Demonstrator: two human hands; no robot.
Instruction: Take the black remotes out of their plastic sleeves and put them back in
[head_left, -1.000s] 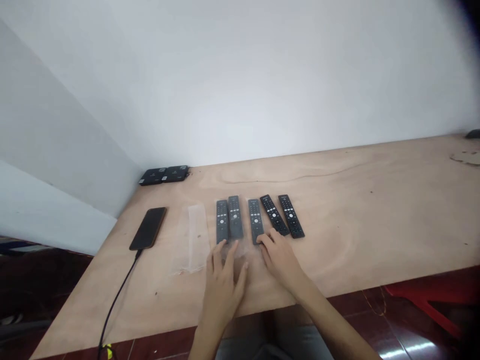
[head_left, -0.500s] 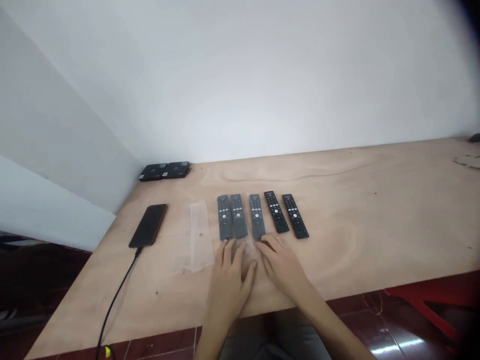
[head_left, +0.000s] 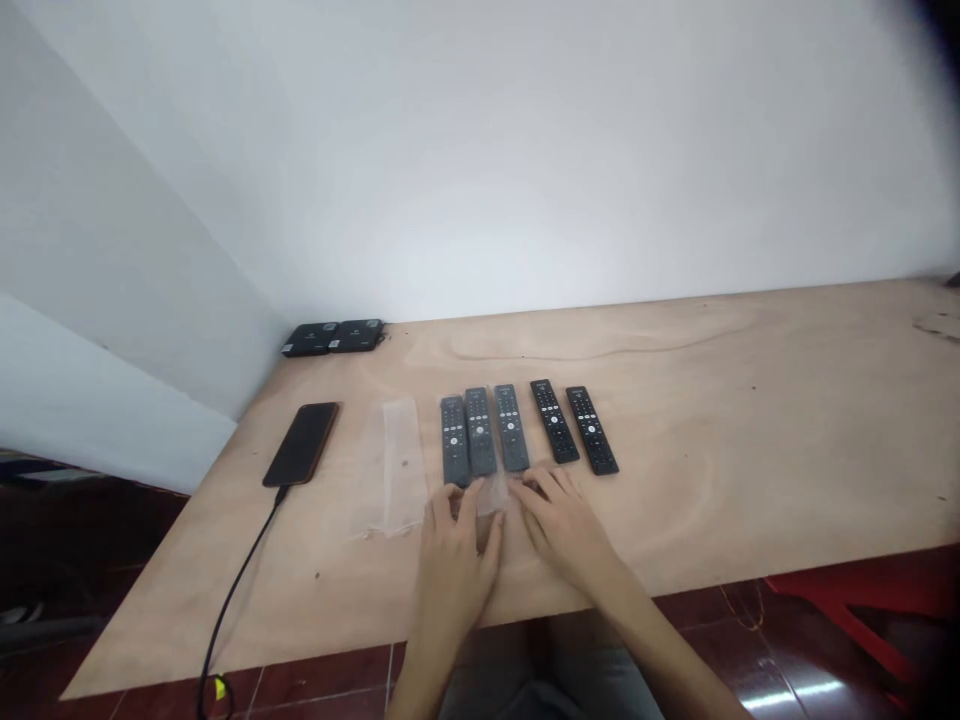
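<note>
Three black remote controls in clear plastic sleeves lie side by side: the left one (head_left: 454,440), the middle one (head_left: 481,432) and the right one (head_left: 511,428). My left hand (head_left: 456,550) rests with fingers apart at the lower ends of the left and middle remotes. Bent but not closed, the fingers of my right hand (head_left: 562,515) touch the sleeve near the lower end of the right remote. Between my hands shows loose clear plastic (head_left: 491,495). Two bare black remotes, one nearer (head_left: 554,420) and one farther right (head_left: 592,430), lie beside these.
An empty clear plastic sleeve (head_left: 394,465) lies left of the remotes. Further left is a phone (head_left: 301,445) with a black cable (head_left: 244,580) running over the table edge. Two black boxes (head_left: 356,336) stand at the back left corner. A red chair (head_left: 862,595) is beyond the front edge.
The right sleeved remote has shifted left towards the middle one, narrowing the gap. The left remote has slid slightly nearer to me. My left hand's fingers have moved a little; the view has shifted slightly.
</note>
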